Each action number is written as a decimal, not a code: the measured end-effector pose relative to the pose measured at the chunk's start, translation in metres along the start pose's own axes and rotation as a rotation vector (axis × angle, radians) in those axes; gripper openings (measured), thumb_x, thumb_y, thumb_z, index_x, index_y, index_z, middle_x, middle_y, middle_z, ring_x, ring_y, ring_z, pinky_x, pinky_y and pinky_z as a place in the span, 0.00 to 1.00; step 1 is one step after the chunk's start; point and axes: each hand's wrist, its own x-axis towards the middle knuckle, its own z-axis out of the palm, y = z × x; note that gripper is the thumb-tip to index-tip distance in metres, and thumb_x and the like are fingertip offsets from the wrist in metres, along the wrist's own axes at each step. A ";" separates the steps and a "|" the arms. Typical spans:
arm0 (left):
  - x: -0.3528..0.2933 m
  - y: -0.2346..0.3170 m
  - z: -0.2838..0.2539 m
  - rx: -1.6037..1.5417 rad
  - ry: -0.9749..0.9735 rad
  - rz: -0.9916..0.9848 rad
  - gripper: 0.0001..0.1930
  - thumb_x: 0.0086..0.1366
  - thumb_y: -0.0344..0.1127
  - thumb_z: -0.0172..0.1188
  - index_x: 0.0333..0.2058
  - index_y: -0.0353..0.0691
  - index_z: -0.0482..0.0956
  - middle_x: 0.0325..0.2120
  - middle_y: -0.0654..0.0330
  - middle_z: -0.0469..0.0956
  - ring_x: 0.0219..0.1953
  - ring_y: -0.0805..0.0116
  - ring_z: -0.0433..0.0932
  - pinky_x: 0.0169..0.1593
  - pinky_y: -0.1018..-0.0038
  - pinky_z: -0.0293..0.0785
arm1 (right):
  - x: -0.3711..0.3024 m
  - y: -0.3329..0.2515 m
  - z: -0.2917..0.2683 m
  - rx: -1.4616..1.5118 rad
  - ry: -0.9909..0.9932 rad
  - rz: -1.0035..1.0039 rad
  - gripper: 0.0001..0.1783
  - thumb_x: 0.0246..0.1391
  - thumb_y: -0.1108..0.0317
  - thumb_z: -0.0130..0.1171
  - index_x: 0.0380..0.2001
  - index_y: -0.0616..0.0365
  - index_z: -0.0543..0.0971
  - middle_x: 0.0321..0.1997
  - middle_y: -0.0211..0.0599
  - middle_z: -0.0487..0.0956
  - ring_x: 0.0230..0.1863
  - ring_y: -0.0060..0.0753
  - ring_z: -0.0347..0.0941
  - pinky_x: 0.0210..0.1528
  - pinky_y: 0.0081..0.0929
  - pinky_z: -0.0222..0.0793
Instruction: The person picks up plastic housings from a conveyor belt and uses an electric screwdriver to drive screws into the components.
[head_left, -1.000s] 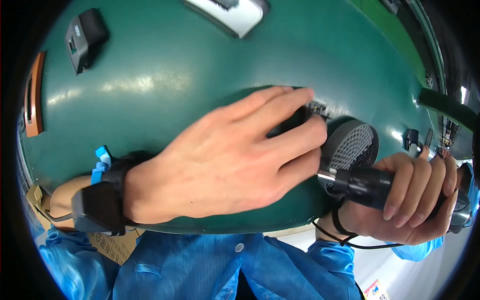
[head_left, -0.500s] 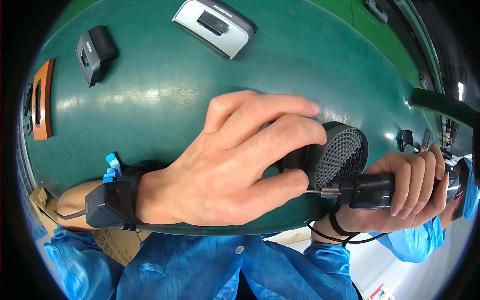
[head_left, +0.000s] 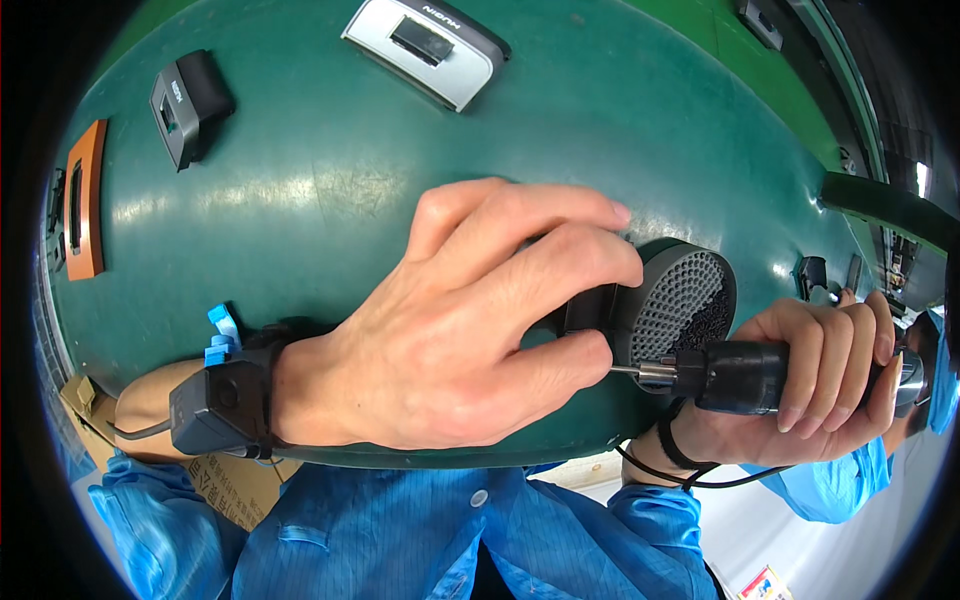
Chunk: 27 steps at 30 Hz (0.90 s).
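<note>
My left hand [head_left: 470, 320] grips a black part with a round grey mesh grille [head_left: 675, 300], tilted up off the green table [head_left: 350, 200] near its front edge. My fingers wrap over the part's black body and hide most of it. My right hand [head_left: 810, 370] is closed around a black electric screwdriver [head_left: 745, 377] held sideways. Its metal bit points left and meets the part just below the grille, close to my left thumb. A black strap with a blue tab [head_left: 225, 395] sits on my left wrist.
A silver-grey rectangular housing [head_left: 425, 48] lies at the table's far side. A small black-and-grey housing [head_left: 185, 105] sits at the far left, with an orange frame [head_left: 82, 200] beside the left edge. Small dark parts [head_left: 810, 275] lie at the right. A cardboard box [head_left: 235, 480] is below the table.
My left hand has lifted and turned the grille part more upright and closed around it. The screwdriver has swung level so its bit now meets the part below the grille.
</note>
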 end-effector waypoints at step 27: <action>0.000 -0.003 0.002 0.054 -0.247 -0.232 0.29 0.36 0.33 0.76 0.40 0.41 0.75 0.58 0.49 0.69 0.63 0.43 0.66 0.56 0.52 0.64 | -0.014 0.018 0.010 -0.311 -0.283 -0.017 0.11 0.58 0.68 0.54 0.37 0.59 0.63 0.14 0.29 0.67 0.10 0.20 0.63 0.13 0.17 0.65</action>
